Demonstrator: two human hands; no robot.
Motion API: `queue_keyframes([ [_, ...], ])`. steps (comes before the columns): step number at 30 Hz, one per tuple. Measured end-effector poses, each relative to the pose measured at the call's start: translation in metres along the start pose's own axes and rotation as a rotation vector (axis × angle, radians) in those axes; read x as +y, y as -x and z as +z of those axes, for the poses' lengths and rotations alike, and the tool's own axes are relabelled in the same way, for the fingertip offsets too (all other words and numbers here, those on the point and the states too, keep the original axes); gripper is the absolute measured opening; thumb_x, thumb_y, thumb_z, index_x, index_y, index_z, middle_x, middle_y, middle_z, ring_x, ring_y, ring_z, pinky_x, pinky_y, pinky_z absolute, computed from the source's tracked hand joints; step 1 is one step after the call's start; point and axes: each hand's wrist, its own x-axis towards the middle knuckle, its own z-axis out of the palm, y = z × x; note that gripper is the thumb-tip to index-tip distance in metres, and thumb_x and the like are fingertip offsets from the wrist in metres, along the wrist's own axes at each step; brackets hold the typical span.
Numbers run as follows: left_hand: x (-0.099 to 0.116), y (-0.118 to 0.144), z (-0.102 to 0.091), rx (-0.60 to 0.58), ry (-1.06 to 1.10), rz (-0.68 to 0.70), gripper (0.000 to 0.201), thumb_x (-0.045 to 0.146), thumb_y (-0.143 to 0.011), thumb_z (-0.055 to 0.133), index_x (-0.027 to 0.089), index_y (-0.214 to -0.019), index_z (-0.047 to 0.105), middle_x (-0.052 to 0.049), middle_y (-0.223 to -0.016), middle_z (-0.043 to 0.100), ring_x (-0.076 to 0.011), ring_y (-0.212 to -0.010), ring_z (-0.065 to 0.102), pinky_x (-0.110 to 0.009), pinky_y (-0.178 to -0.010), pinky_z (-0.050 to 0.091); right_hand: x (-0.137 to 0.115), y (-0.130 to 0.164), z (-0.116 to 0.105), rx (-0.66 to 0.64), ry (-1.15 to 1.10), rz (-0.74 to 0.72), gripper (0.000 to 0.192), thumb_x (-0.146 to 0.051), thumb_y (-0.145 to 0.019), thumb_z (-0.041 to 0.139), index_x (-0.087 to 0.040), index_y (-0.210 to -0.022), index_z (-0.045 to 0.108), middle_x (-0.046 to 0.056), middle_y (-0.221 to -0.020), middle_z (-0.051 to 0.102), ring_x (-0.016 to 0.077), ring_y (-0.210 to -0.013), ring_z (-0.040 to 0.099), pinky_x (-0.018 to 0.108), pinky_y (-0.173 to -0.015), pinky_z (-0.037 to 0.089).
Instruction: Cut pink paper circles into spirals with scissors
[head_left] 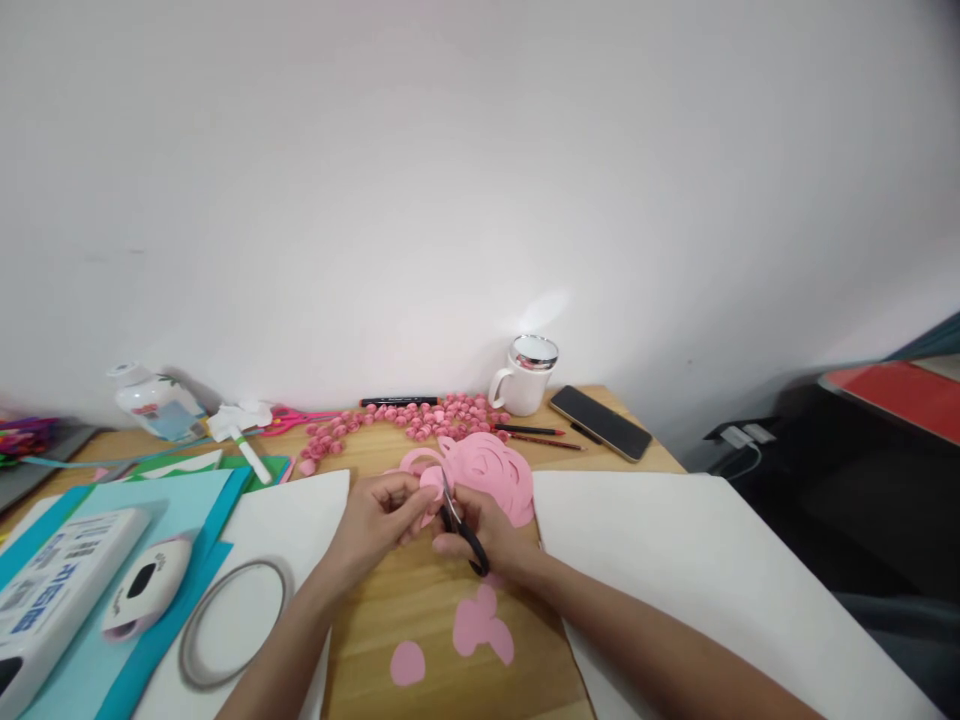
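Note:
My left hand pinches a small piece of pink paper above the wooden table. Black-handled scissors are in my right hand, their blades at the edge of that paper. Just behind my hands lies a heap of pink paper with curved cuts. Nearer to me, a round pink paper piece and some overlapping pink cut-outs rest on the table. Many small pink rolled paper flowers are gathered along the back.
A white mug, pencils and a phone stand or lie at the back right. White sheets flank the wooden strip. A tape roll, blue paper and a white bottle are at left.

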Motion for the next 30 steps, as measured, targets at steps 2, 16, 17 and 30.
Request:
queue_keyframes([
  [2,-0.001,-0.001,-0.004,-0.024,-0.017,0.001,0.038,0.04,-0.075,0.058,0.016,-0.047,0.049,0.007,-0.035,0.043,-0.0042,-0.031,0.034,-0.016,-0.033,0.025,0.0,0.0,-0.001,-0.003,0.003,0.023,0.04,-0.037,-0.055,0.079,-0.017,-0.079,0.054,-0.005,-0.06,0.05,0.0074,-0.049,0.042,0.019,-0.044,0.032],
  [16,-0.008,-0.002,0.002,0.094,0.114,-0.024,0.031,0.04,-0.074,0.058,0.015,-0.057,0.053,0.006,-0.04,0.046,-0.0048,-0.033,0.038,-0.016,-0.033,0.029,0.011,0.005,-0.004,0.04,-0.038,0.117,0.02,-0.019,-0.064,0.07,-0.017,-0.076,0.054,-0.008,-0.046,0.053,0.0061,-0.035,0.044,0.016,-0.036,0.032],
  [17,-0.008,-0.002,0.002,0.102,0.107,-0.018,0.03,0.039,-0.074,0.059,0.015,-0.057,0.053,0.006,-0.039,0.045,-0.0047,-0.033,0.037,-0.016,-0.033,0.029,0.011,0.005,-0.004,0.039,-0.045,0.123,0.02,-0.019,-0.064,0.069,-0.017,-0.077,0.054,-0.007,-0.047,0.054,0.0062,-0.035,0.045,0.016,-0.036,0.032],
  [30,-0.01,0.0,0.0,0.058,-0.063,0.044,0.028,0.036,-0.08,0.052,0.016,-0.06,0.054,0.008,-0.04,0.042,-0.0052,-0.036,0.035,-0.016,-0.037,0.028,0.009,0.005,-0.005,0.011,-0.02,0.094,0.023,-0.025,-0.064,0.071,-0.017,-0.076,0.054,-0.007,-0.046,0.057,0.0075,-0.036,0.048,0.017,-0.037,0.034],
])
